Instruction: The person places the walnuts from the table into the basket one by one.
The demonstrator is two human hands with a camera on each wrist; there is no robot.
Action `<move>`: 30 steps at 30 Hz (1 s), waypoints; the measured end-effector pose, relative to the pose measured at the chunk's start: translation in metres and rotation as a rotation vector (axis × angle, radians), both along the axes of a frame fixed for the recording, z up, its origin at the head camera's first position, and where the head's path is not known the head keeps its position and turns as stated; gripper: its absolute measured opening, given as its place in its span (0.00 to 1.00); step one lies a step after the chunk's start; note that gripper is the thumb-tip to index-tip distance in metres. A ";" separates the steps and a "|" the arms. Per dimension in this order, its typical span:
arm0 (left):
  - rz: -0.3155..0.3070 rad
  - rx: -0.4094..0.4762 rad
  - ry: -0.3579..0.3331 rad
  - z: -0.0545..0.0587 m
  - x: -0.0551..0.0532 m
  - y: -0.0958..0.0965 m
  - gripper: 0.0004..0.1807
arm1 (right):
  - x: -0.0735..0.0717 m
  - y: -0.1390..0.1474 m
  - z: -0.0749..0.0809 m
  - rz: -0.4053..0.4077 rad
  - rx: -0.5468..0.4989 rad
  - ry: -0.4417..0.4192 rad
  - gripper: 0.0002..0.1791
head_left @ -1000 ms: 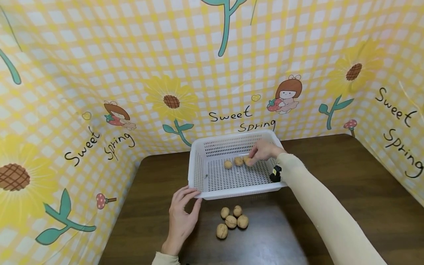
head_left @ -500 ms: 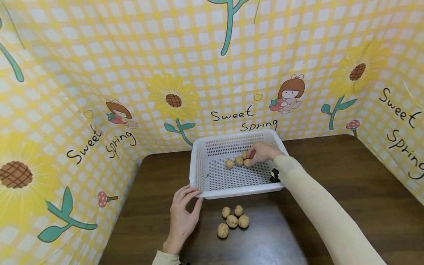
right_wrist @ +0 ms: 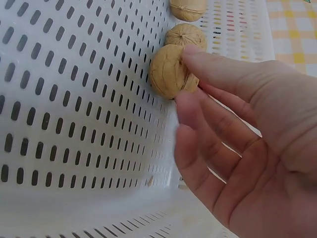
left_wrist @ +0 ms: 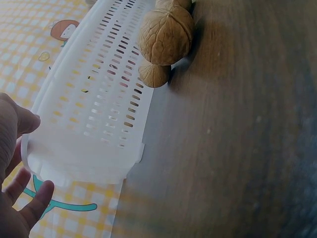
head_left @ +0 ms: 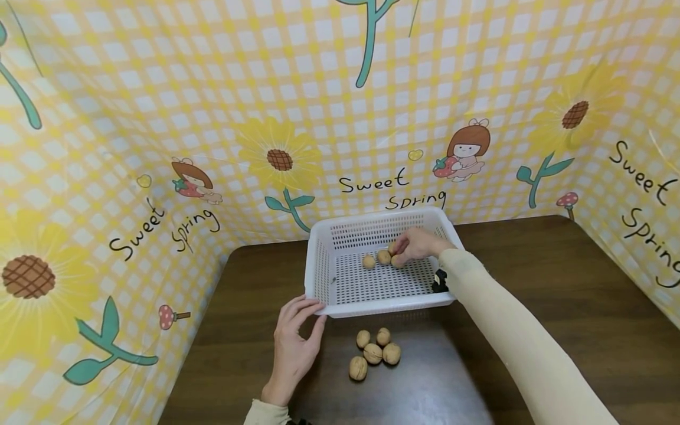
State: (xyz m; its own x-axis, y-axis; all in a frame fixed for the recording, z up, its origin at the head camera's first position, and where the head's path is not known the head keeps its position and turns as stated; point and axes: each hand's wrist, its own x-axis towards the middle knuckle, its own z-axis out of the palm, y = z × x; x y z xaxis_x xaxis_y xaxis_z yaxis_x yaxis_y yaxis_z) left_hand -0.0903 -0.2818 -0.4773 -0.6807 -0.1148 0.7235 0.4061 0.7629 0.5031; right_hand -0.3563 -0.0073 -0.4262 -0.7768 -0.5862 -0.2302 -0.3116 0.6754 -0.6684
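A white perforated plastic basket [head_left: 390, 308] stands on the dark wooden table. My right hand [head_left: 418, 243] reaches into it and pinches a walnut [right_wrist: 167, 72] between thumb and fingers, low near the basket floor. Right beside that one lies another walnut [right_wrist: 184, 35], and a third walnut [head_left: 369, 261] sits farther left in the head view. My left hand [head_left: 293, 349] rests its fairly straight fingers on the basket's near left corner. In the left wrist view its thumb [left_wrist: 42, 196] stands away from the wall.
Several walnuts [head_left: 373, 354] lie grouped on the table [head_left: 239, 354] in front of the basket. A yellow checked cloth [head_left: 319, 118] with printed flowers rises behind the table and along both sides. A small black device [head_left: 440, 281] is on the right wrist.
My right hand has shifted slightly within the basket, and a walnut behind its fingertips has come into sight. The left hand keeps its place at the corner. The head view has shifted a little.
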 end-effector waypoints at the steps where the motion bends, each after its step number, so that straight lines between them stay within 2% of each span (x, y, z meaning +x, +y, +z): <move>1: -0.001 0.006 -0.005 0.000 0.000 0.000 0.14 | 0.000 0.000 0.000 0.003 -0.004 -0.005 0.21; 5: 0.002 0.009 -0.018 -0.001 -0.001 0.001 0.14 | -0.001 0.001 0.002 0.031 -0.029 -0.019 0.22; 8: 0.004 0.016 -0.025 -0.003 0.000 0.000 0.15 | 0.000 0.004 0.009 0.062 -0.055 -0.027 0.23; 12: 0.017 0.013 -0.015 -0.004 0.000 -0.001 0.15 | 0.007 0.005 0.031 0.103 -0.082 -0.032 0.27; 16: 0.024 0.013 -0.012 -0.003 0.000 0.000 0.15 | 0.023 0.006 0.058 0.138 -0.104 0.047 0.28; 20: 0.017 0.007 -0.009 -0.002 0.000 0.001 0.15 | 0.052 0.010 0.070 0.178 -0.142 0.195 0.23; 25: 0.013 0.014 -0.009 -0.002 0.001 0.000 0.15 | 0.098 0.010 0.065 0.260 -0.232 0.347 0.14; 27: 0.012 0.015 -0.011 -0.002 0.001 0.000 0.15 | 0.116 0.009 0.061 0.286 -0.292 0.382 0.12; 30: 0.008 0.008 -0.004 -0.001 0.001 -0.001 0.15 | 0.141 0.005 0.055 0.330 -0.417 0.336 0.12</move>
State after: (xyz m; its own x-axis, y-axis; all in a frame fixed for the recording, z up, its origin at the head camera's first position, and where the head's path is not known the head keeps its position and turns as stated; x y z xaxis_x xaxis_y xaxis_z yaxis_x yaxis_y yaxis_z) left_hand -0.0893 -0.2830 -0.4785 -0.6829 -0.1261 0.7196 0.3977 0.7620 0.5110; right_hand -0.2150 -0.0020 -0.3707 -0.5300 -0.7952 0.2945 -0.6976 0.2114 -0.6846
